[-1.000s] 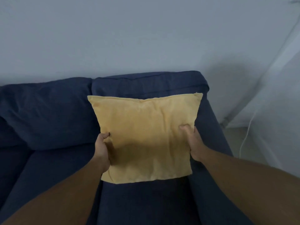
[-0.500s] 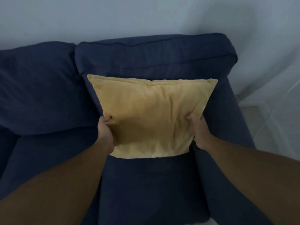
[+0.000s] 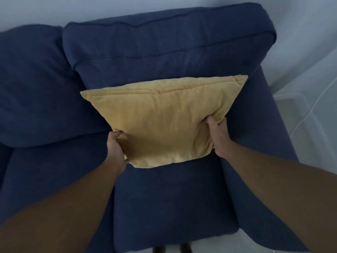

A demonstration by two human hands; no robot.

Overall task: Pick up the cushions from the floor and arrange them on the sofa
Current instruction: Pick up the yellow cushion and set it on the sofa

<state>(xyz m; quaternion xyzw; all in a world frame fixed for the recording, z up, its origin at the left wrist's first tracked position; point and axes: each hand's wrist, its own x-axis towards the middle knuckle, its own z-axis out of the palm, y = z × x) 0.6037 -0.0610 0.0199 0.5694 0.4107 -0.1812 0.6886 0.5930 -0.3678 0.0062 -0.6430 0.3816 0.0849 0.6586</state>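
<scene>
A square yellow cushion (image 3: 164, 121) stands upright at the right end of the dark blue sofa (image 3: 164, 198), its lower edge on the seat and its top leaning toward the back cushion (image 3: 164, 44). My left hand (image 3: 114, 147) grips the cushion's lower left side. My right hand (image 3: 218, 136) grips its lower right side, thumb pressed into the fabric. No other cushion from the floor is in sight.
The sofa's right armrest (image 3: 269, 143) runs beside the cushion. A second blue back cushion (image 3: 36, 84) fills the left. Behind is a pale wall (image 3: 54, 10); a white curtain (image 3: 313, 106) hangs at the right.
Both hands have carried the yellow cushion forward and down toward the sofa's back until it reaches the seat. The view has tilted down over the sofa.
</scene>
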